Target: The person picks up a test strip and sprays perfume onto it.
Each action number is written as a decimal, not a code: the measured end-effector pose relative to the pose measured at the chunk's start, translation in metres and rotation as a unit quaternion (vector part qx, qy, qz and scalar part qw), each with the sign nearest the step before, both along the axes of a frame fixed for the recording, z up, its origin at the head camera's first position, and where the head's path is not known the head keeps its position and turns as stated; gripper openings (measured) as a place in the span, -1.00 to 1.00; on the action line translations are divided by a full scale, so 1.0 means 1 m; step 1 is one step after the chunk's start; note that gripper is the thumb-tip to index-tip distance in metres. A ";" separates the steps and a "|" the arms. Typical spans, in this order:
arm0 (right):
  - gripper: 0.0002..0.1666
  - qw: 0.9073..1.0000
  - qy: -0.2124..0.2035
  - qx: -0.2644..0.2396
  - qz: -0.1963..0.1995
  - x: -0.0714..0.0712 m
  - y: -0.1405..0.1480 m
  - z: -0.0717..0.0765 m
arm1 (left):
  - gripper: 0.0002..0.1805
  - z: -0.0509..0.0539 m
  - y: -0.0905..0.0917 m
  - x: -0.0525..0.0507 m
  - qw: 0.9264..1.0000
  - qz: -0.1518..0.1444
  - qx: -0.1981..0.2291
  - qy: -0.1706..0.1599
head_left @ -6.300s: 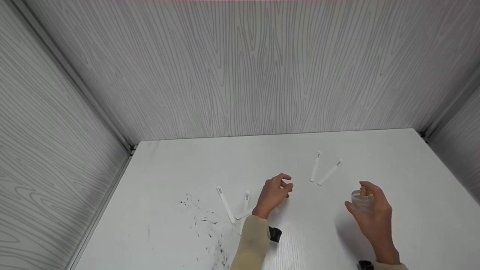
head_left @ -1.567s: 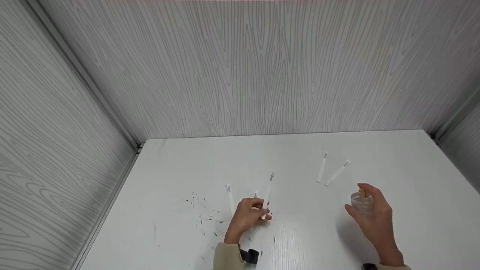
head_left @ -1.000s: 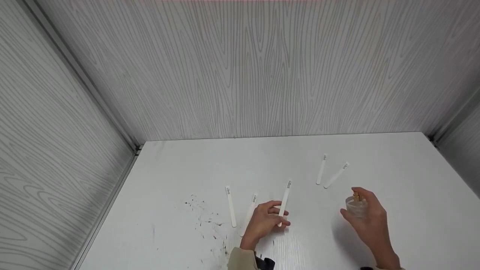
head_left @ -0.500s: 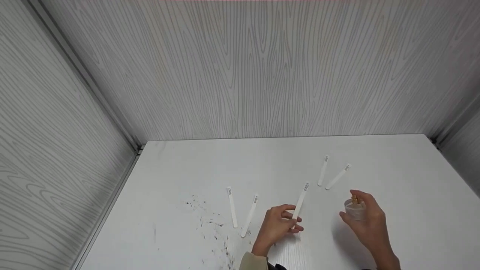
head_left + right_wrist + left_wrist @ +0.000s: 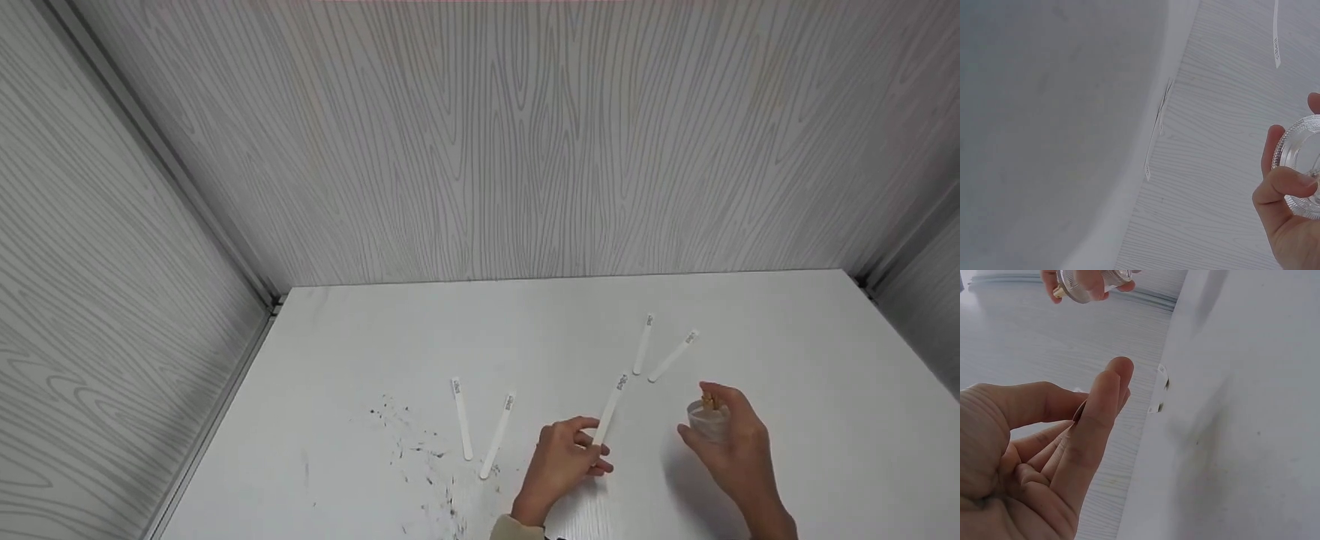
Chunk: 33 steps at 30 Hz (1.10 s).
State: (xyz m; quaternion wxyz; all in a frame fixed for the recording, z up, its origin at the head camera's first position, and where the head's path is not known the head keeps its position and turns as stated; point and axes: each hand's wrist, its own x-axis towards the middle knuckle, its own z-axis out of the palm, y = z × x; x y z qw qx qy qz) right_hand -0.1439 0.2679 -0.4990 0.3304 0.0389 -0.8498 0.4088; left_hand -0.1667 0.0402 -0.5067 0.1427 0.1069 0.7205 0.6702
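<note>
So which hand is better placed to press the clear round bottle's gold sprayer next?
Probably the right hand: it grips the bottle with a fingertip at the sprayer, while the left hand pinches a thin white strip.

left hand (image 5: pixel 559 459): held nothing 6.3 s ago; now pinches a white strip (image 5: pixel 610 412), printed end toward one o'clock. since 1.6 s ago, hand and strip shifted between three and four o'clock; in head view the printed tip now shows near the far strips (image 5: pixel 643 345), at their eight o'clock. right hand (image 5: pixel 739 442) with glass bottle (image 5: pixel 705 426): slight drift toward eight o'clock; gap between hands narrower. near strips (image 5: pixel 497 437), left hand's ten o'clock: partly covered then, now visible full length.
</note>
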 end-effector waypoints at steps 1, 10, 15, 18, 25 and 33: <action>-0.22 1.000 0.001 0.002 -0.001 0.000 -0.001 0.000 | -0.60 0.000 0.000 0.000 1.000 0.000 -0.005 0.003; -0.22 0.999 0.016 0.028 -0.015 -0.001 -0.002 -0.002 | -0.61 0.002 0.003 0.003 1.000 -0.004 -0.011 0.012; -0.23 0.999 0.028 0.041 -0.005 -0.003 -0.002 -0.004 | -0.59 0.003 0.003 0.004 1.000 -0.008 0.001 0.008; -0.22 0.999 0.022 0.044 -0.010 -0.003 -0.002 -0.004 | -0.60 0.004 0.004 0.005 1.000 -0.005 -0.013 0.017; -0.21 0.998 0.010 0.050 -0.023 0.001 -0.001 -0.003 | -0.61 0.008 0.009 0.007 0.999 -0.008 -0.036 0.024; -0.22 0.998 0.005 0.050 -0.023 0.000 -0.003 -0.004 | -0.60 0.014 0.012 0.008 0.999 -0.005 -0.039 0.029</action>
